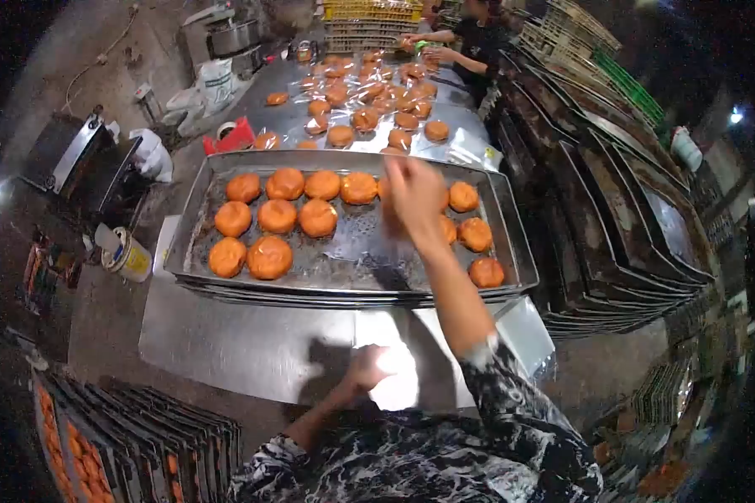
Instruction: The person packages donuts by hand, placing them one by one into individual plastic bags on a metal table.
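Right hand point(415, 191) is reaching over a tray point(352, 251) at 12 o'clock; left hand point(371, 367) is hovering at 6, both grips unclear. Buns point(318, 218) are lying inside at 10 and 3 o'clock, next move seemingly calling for rim clearance.

The surface point(252, 335) is smooth, shiny metal, glaring at its near edge. The baking tray point(352, 282) is duller metal, its bottom stained. The buns point(268, 257) look glossy brown; the wrappers point(470, 151) beyond are clear, shiny plastic.
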Motion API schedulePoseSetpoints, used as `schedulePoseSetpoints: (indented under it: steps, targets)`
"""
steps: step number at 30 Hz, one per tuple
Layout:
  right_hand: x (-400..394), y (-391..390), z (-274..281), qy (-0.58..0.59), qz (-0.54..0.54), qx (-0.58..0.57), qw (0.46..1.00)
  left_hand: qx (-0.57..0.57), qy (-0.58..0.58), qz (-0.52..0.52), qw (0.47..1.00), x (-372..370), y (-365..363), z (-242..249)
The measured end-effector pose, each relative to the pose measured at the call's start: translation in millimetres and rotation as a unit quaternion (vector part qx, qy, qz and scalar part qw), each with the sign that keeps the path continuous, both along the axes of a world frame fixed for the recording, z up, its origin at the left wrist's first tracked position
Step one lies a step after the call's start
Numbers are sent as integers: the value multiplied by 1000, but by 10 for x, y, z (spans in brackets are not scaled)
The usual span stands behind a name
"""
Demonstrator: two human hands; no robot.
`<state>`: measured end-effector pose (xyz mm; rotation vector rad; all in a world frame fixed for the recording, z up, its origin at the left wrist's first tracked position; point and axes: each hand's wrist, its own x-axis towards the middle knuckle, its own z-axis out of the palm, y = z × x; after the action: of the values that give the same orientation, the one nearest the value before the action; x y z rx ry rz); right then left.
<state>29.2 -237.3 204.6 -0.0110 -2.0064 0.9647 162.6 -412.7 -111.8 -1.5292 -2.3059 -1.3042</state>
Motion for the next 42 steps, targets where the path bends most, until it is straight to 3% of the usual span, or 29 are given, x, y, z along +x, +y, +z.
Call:
schedulePoseSetpoints:
  steps: [1,3,4,5,6,7,8,9,10,11,13,15,17,18,19,20,21,23,24,25,28,30,34,35,37,39,40,41,42]
  targets:
    - [-256,-14,129,19,41,-8,999,-86,-126,69,986,226,3,327]
    - [-228,-95,136,55,81,38,994,-30,-73,91,993,199,32,-336]
    - [89,-220,-44,68,79,92,990,-129,-50,-12,990,117,-19,-439]
    - [479,-265,-332,-21,193,38,980,-227,-27,-114,967,63,-59,-484]
    - [854,-260,-820,-60,246,76,964,-194,-26,-119,973,16,-60,-308]
    - [1395,-300,-1196,-303,318,-100,893,-195,-30,-117,973,31,-86,-118]
    - [1767,-240,-1773,-461,345,-79,814,-166,-187,-55,967,41,-101,94]
    - [2183,-202,-2294,-447,421,-124,780,-131,-337,8,932,17,-105,319]
    - [2385,-229,-2326,-445,395,-128,794,-112,-141,3,984,-30,-127,516]
    - [2507,-254,-2270,-441,367,-134,808,-113,-310,76,941,-5,-61,729]
    - [2400,-245,-2020,-397,316,-262,821,-86,-243,33,966,129,44,730]
    - [2371,-152,-2109,-339,266,-289,855,-99,-473,5,875,236,179,939]
    - [2396,-55,-2233,-398,200,-198,873,77,-690,-24,720,427,180,650]
    - [2432,-54,-2219,-361,217,-271,866,70,-698,-23,712,494,189,504]
    - [2434,-79,-2067,-324,231,-339,852,40,-599,-25,799,541,225,451]
    - [2459,-148,-2149,-280,186,-228,914,10,-488,-27,872,558,225,416]
    - [2509,-204,-2247,-286,187,-232,911,8,-494,-23,869,516,174,391]
    - [2511,-275,-2366,-330,142,-227,905,-166,-332,23,928,274,90,486]
    - [2525,-266,-2386,-311,134,-61,939,56,-387,105,914,282,171,566]
    - [2525,-293,-2263,-311,135,-54,939,10,-504,157,850,214,179,1133]
    - [2555,-480,-1904,-355,120,-155,914,52,-565,141,811,185,90,1071]
    - [2611,-605,-1893,-322,16,-138,936,-7,-270,106,957,261,68,911]
    - [2550,-800,-1863,-314,-61,-221,921,-39,-334,85,938,335,78,1307]
    - [2485,-795,-1757,-315,-59,-214,923,-8,-305,130,943,295,77,1429]
    - [2284,-724,-1520,-491,84,-458,736,63,-271,167,946,251,22,1565]
    - [1944,-513,-1472,-485,74,-370,789,134,-265,91,951,278,-91,1756]
    - [1642,-614,-1308,-294,193,-526,774,184,-191,96,959,213,-113,1772]
    - [1410,-782,-1107,-87,302,-645,696,187,-150,180,954,94,-185,1786]
    - [1343,-959,-936,-60,386,-678,622,347,-291,219,864,7,-184,1858]
